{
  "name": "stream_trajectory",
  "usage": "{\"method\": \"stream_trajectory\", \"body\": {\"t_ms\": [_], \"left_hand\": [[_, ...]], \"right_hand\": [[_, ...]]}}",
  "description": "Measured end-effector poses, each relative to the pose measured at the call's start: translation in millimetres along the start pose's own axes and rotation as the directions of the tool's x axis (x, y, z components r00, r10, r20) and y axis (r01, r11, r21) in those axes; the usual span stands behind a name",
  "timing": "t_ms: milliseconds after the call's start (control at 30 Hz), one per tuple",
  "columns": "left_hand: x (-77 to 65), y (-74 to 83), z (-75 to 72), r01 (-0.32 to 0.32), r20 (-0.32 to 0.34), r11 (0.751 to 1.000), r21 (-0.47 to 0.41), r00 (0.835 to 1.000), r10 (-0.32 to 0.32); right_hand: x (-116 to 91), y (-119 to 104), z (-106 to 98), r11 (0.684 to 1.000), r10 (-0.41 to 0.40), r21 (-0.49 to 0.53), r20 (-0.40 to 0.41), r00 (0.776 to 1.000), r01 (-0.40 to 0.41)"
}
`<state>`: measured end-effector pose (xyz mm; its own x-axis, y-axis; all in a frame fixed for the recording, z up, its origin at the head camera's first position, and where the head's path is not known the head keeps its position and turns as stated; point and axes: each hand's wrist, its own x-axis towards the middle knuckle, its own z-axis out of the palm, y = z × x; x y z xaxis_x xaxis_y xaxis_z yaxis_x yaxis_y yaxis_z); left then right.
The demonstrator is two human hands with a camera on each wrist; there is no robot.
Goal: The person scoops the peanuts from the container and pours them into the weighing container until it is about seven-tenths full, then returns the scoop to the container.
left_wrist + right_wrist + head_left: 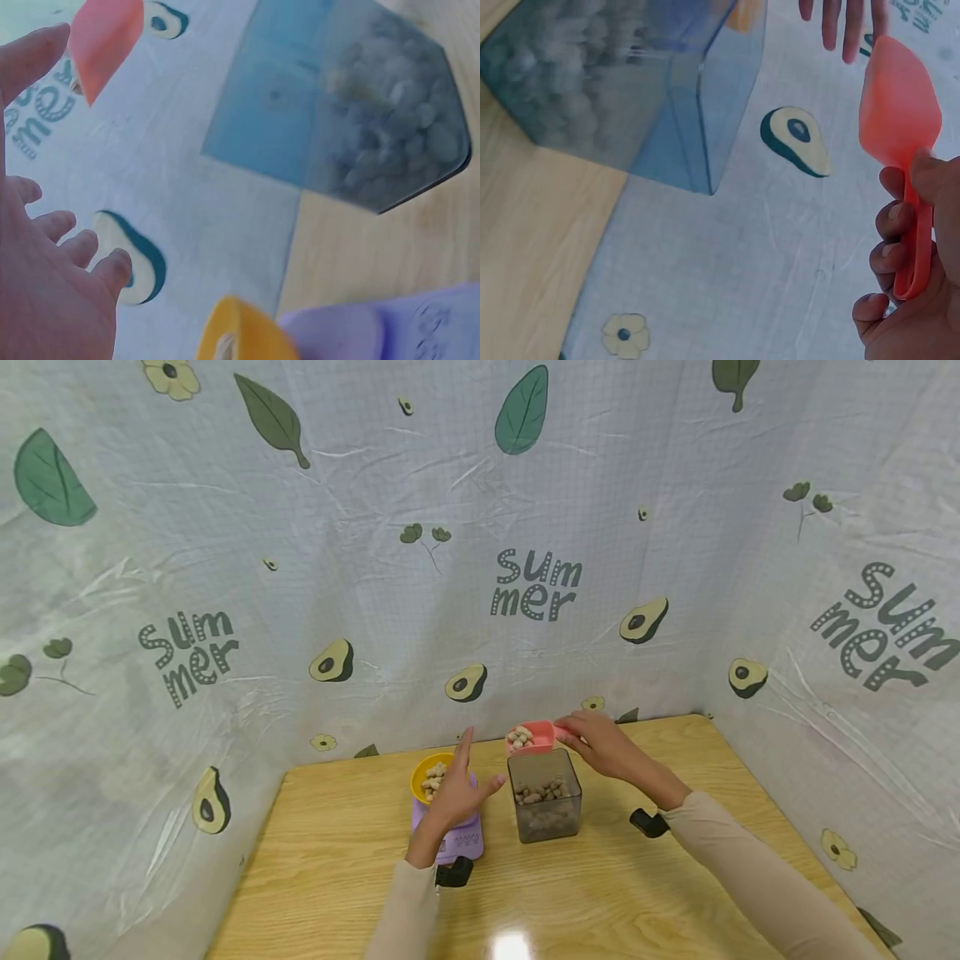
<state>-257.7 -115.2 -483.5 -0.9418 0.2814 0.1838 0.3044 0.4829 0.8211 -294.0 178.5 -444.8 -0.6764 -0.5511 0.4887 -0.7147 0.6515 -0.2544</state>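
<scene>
A red scoop (542,737) loaded with several peanuts (519,738) is held by its handle in my right hand (600,745), above the back of a clear grey bin (549,822). In the right wrist view, the fingers curl round the scoop's handle (916,255). More peanuts (542,792) lie inside the bin. My left hand (456,793) hovers over a yellow bowl (417,774) with peanuts in it, fingers extended and holding nothing. The bowl sits on a purple kitchen scale (468,839), partly hidden by the left hand and wrist.
The wooden table (337,843) meets a white patterned curtain (390,710) at its back edge, and more curtain stands along both sides. The bin stands just right of the scale. A black wrist camera (454,872) sits under the left wrist.
</scene>
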Motion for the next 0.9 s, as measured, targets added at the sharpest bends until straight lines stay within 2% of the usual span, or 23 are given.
{"method": "stream_trajectory", "body": {"t_ms": [100, 267, 367, 667, 900], "left_hand": [[-1.9, -1.9, -10.9, -0.013, -0.039, 1.0, 0.016, 0.999, 0.014], [-7.0, -7.7, -28.7, 0.0, -0.128, 1.0, 0.028, 0.992, 0.004], [-9.9, -15.1, -35.9, 0.031, -0.155, 0.999, 0.044, 0.988, -0.024], [-18.8, -38.7, -51.2, 0.142, -0.178, 0.987, 0.073, 0.976, -0.127], [-21.6, -62.0, -51.1, 0.176, -0.147, 0.977, 0.124, 0.977, -0.157]], "right_hand": [[6.4, -4.4, 0.4, 1.0, 0.01, 0.0, -0.004, 1.0, -0.01], [22.0, -14.4, 4.8, 0.999, 0.01, 0.048, 0.014, 1.0, -0.011], [30.0, -19.5, 9.4, 0.997, 0.025, 0.073, 0.041, 0.999, -0.028], [48.6, -30.5, 24.4, 0.995, 0.048, 0.08, 0.112, 0.993, -0.057], [65.2, -38.0, 40.3, 0.997, 0.04, 0.054, 0.18, 0.983, -0.05]]}}
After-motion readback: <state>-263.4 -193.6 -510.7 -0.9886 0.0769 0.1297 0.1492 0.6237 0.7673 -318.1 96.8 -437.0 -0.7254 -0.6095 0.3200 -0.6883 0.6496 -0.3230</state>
